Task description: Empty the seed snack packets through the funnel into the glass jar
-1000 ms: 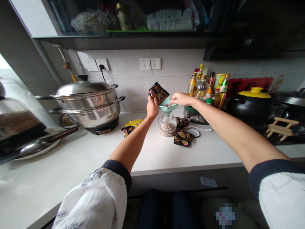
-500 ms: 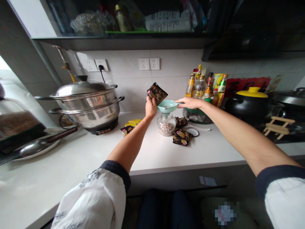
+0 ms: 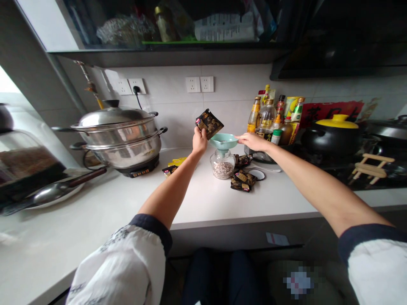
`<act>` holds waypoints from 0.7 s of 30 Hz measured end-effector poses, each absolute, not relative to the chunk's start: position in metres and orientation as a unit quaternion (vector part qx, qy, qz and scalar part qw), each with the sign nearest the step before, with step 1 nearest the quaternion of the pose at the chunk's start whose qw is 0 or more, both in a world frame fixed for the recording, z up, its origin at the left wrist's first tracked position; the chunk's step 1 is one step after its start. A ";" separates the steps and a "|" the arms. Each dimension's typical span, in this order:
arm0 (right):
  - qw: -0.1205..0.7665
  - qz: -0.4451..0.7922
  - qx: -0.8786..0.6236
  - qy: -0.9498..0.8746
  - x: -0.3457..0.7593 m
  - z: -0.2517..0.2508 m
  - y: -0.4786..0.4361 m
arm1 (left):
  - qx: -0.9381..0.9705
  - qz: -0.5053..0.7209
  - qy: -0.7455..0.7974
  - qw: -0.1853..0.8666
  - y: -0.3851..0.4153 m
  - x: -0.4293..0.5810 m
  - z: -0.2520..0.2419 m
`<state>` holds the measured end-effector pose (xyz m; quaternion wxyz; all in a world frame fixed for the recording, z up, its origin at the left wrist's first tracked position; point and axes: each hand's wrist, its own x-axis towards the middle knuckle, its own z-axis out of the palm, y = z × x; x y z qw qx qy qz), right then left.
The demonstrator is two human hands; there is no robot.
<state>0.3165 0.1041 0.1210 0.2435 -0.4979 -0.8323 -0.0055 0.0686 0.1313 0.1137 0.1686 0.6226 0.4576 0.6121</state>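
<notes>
My left hand (image 3: 200,140) is closed on a small black snack packet (image 3: 210,123), tilted toward the green funnel (image 3: 224,141). The funnel sits in the mouth of a clear glass jar (image 3: 215,157), which is partly filled with pale speckled grains or seeds (image 3: 223,170). My right hand (image 3: 252,141) pinches the funnel at its right side. Against the jar's right side lie several black packets (image 3: 243,181), with a round white-faced lid (image 3: 257,174) partly behind them. The packet's opening is not clearly visible.
A steel steamer pot (image 3: 122,142) stands on a hot plate at left, beside a ladle (image 3: 52,192) on a plate. Bottles (image 3: 254,114) cluster behind my right hand. At right are a black pot with yellow lid (image 3: 337,123) and a small wooden stool (image 3: 372,167).
The funnel's handle end and my right hand have tipped slightly, so the grains inside the funnel no longer show. The packet stays nearly in place. The view has shifted a little.
</notes>
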 end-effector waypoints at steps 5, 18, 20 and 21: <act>0.244 -0.027 -0.516 -0.820 0.316 0.118 0.102 | 0.625 0.608 0.458 0.173 0.127 0.068 0.113; 0.252 -0.046 -0.536 -0.805 0.311 0.113 0.097 | 0.596 0.637 0.412 0.263 0.146 0.070 0.099; 0.253 -0.047 -0.539 -0.802 0.311 0.114 0.095 | 0.594 0.639 0.408 0.268 0.148 0.070 0.098; 0.254 -0.049 -0.540 -0.801 0.311 0.114 0.095 | 0.593 0.640 0.407 0.270 0.149 0.070 0.097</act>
